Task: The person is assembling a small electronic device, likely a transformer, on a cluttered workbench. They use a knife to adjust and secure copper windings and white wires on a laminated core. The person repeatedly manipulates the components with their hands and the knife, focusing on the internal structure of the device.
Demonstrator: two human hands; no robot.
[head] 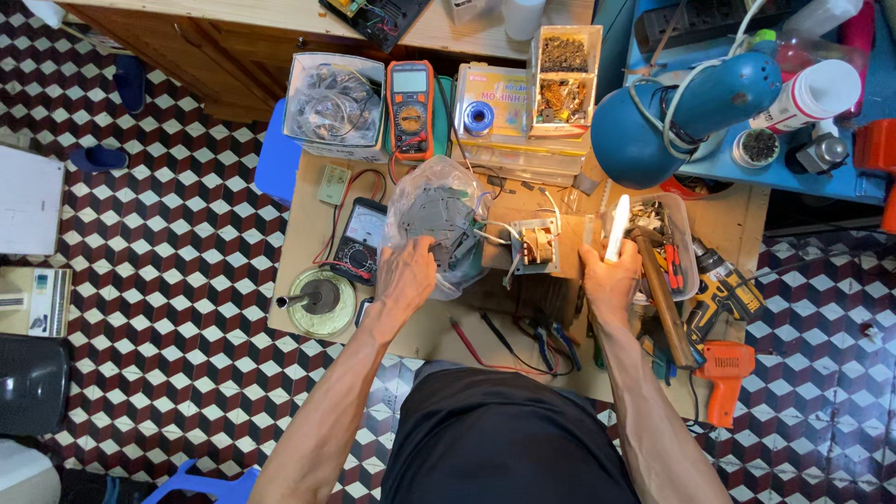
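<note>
Small electronics repair workshop, set up low over a patterned tile floor [168, 280]. Shown by the cluttered wooden bench [308, 224]: orange multimeter [410, 107] at twelve o'clock, analogue meter [359, 238] at ten, solder spool [479, 118] and a compartment box of small parts [564, 79] near one. Blue desk lamp [681, 117] at two o'clock, yellow cordless drill [723, 285] at three, orange heat tool [723, 378] at four.

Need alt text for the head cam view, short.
Seen from above, a person's left hand reaches into a clear plastic bag of grey parts on a cluttered wooden workbench, while the right hand holds a white tool upright. Two multimeters, a small transformer and a blue lamp surround them.
</note>
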